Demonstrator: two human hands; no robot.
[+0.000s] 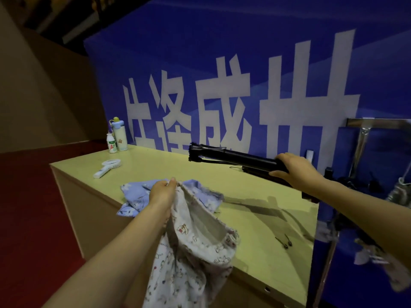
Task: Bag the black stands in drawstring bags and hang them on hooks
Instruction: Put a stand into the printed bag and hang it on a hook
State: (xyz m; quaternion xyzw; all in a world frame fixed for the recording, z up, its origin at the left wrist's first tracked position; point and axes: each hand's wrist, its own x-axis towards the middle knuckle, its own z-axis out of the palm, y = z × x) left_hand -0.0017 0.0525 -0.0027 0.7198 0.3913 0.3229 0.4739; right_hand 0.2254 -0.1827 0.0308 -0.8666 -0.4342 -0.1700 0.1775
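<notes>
My right hand [298,171] grips a folded black stand [233,157] at its near end and holds it level above the table, its far end pointing left. My left hand [163,193] pinches the rim of a white patterned drawstring bag [193,247], whose mouth gapes open toward the stand while its body hangs over the table's front edge. A blue flowered bag [135,192] lies crumpled on the yellow-green table [255,210] behind my left hand. Another black stand [251,170] lies on the table under the held one.
A white handheld fan [106,167], a small drink bottle [111,143] and a water bottle [119,135] sit at the table's far left. A metal rack [364,130] with hanging bags [400,192] stands at right. Two small black clips [284,241] lie near the right front.
</notes>
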